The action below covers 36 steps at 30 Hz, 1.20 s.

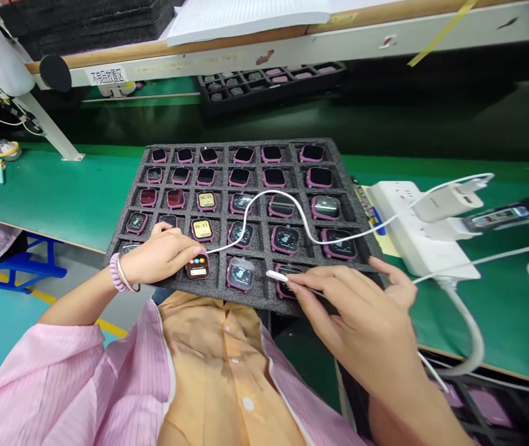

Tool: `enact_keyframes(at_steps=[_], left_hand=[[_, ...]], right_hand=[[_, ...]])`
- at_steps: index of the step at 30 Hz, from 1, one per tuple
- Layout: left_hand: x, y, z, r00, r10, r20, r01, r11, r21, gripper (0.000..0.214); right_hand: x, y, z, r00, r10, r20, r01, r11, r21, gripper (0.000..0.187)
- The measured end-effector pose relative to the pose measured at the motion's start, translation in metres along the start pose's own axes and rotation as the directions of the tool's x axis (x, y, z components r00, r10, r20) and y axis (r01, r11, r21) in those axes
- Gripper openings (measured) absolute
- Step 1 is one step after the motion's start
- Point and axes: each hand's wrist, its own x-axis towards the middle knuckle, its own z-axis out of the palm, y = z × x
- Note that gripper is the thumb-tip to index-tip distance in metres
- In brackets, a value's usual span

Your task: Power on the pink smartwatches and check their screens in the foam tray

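Observation:
A dark foam tray (257,248) holds several smartwatches with purple cases in its compartments. My left hand (165,253) is closed at the tray's near left, its thumb at the end of a white charging cable (308,226), beside a watch with a lit screen (198,267). What lies under those fingers is hidden. My right hand (362,310) pinches a thin white charging puck (276,275) above the near row, over a partly covered watch (287,290). Left of the puck sits a watch with a dim picture on its screen (240,274). Two watches (202,229) show yellow faces.
On the right, a white power strip (420,226) with a plugged-in adapter (450,201) lies on the green bench (515,322). A second tray (269,87) stands under the shelf (246,62) at the back. A lower tray (520,415) shows at bottom right.

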Motion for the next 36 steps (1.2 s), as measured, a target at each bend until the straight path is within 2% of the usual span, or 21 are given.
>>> enact_keyframes(at_steps=[3,6,8,9,11,13,16,21,24,27,29,33,35,36], left_hand=[[0.0,-0.001,0.001,1.0,0.005,-0.003,-0.005,1.0,0.0,0.047],[-0.001,-0.007,0.004,0.999,0.014,-0.037,-0.014,1.0,-0.011,0.048],[0.0,-0.012,0.005,0.998,0.026,-0.061,-0.026,1.0,-0.002,0.051],[0.0,-0.015,0.006,0.997,0.028,-0.07,-0.028,1.0,0.004,0.053],[0.001,-0.019,0.006,0.996,0.034,-0.078,-0.033,0.999,0.014,0.059],[0.001,-0.022,0.007,0.995,0.028,-0.1,-0.026,1.0,0.017,0.066],[0.001,-0.023,0.007,0.989,0.01,-0.147,-0.006,0.999,0.031,0.075],[0.002,-0.028,0.005,0.99,-0.024,-0.14,0.034,0.997,0.07,0.081],[0.0,-0.031,0.006,0.994,-0.019,-0.106,0.028,0.996,0.088,0.07],[-0.003,-0.031,0.009,0.988,-0.014,-0.155,0.025,0.997,0.067,0.054],[-0.004,-0.032,0.009,0.986,-0.027,-0.165,0.036,0.998,0.053,0.049],[-0.004,-0.035,0.008,0.997,-0.037,-0.075,0.042,0.998,0.056,0.047],[-0.003,-0.035,0.009,0.993,-0.026,-0.119,0.033,0.998,0.055,0.048],[-0.003,-0.035,0.01,0.988,-0.017,-0.156,0.026,0.998,0.052,0.049]], right_hand=[[-0.005,0.013,-0.012,0.999,0.04,-0.019,-0.04,0.999,-0.017,0.014],[-0.019,0.047,-0.031,0.976,0.2,-0.08,-0.211,0.966,-0.15,0.012],[-0.032,0.076,-0.043,0.931,0.346,-0.117,-0.365,0.866,-0.342,0.016],[-0.038,0.09,-0.047,0.893,0.433,-0.121,-0.442,0.796,-0.413,0.017],[-0.046,0.115,-0.048,0.812,0.577,-0.095,-0.552,0.704,-0.447,0.015],[-0.045,0.132,-0.042,0.77,0.637,-0.048,-0.598,0.692,-0.404,0.012],[-0.029,0.145,-0.024,0.782,0.623,0.032,-0.584,0.75,-0.312,0.011],[0.013,0.164,0.003,0.755,0.64,0.14,-0.605,0.763,-0.228,0.023],[0.033,0.179,0.016,0.745,0.627,0.226,-0.589,0.778,-0.217,0.03],[0.042,0.187,0.021,0.737,0.609,0.294,-0.575,0.793,-0.201,0.034],[0.042,0.185,0.018,0.727,0.609,0.317,-0.573,0.793,-0.209,0.028],[0.024,0.17,-0.001,0.705,0.641,0.303,-0.596,0.768,-0.235,0.018],[0.007,0.162,-0.01,0.69,0.672,0.27,-0.655,0.738,-0.163,0.018],[-0.003,0.158,-0.013,0.681,0.688,0.251,-0.696,0.714,-0.069,0.019]])
